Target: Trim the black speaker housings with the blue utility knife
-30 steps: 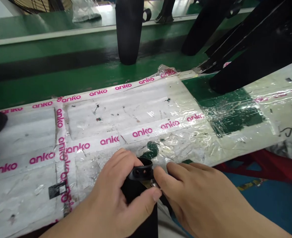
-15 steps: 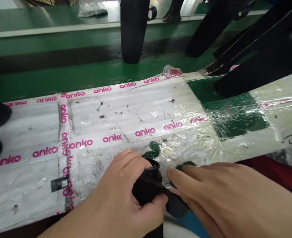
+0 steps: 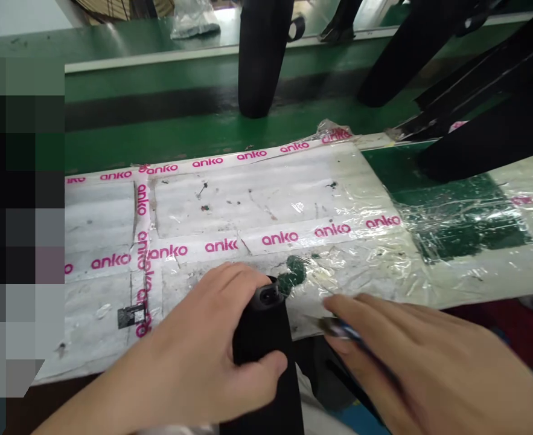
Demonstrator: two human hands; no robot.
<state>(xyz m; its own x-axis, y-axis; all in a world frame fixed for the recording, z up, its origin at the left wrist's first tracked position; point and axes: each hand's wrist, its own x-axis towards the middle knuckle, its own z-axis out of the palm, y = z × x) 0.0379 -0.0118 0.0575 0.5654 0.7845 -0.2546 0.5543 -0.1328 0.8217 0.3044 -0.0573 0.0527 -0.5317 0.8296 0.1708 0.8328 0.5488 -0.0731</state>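
**Head view: both hands at the near edge of the taped table**

Table (image 3: 248,199): fills the middle band of the frame, covered in white sheet and wrinkled clear film. Near edge runs along the lower third.

Green surface (image 3: 157,133): wide strip across the upper frame, behind the table.

Long black pieces (image 3: 488,115): upper right, leaning in over the table's far right corner. One lower end rests by a dark green patch (image 3: 465,223) under the film.

Black upright piece (image 3: 259,60): top centre, standing on the green surface, well apart from the hands.

Left hand (image 3: 194,362): lower centre-left. Fingers and thumb wrapped tight round the black fabric tube (image 3: 264,338), thumb pressed across its front.

Right hand (image 3: 420,362): lower right, blurred. Fingers stretched toward the tube, closed on a slim tool (image 3: 338,328) with blue on it. Tool tip points left, just beside the tube. Cannot tell whether it touches.

Black fabric tube: bottom centre, upright, rising from the bottom edge to the table's near edge. Its plastic end cap (image 3: 268,294) shows above the left fingers, next to a small green spot (image 3: 296,275) in the film.

Pink "anko" tape (image 3: 279,237): strips crossing the sheet, centre and left.

Small black label (image 3: 131,316): on the sheet, left of the left hand.
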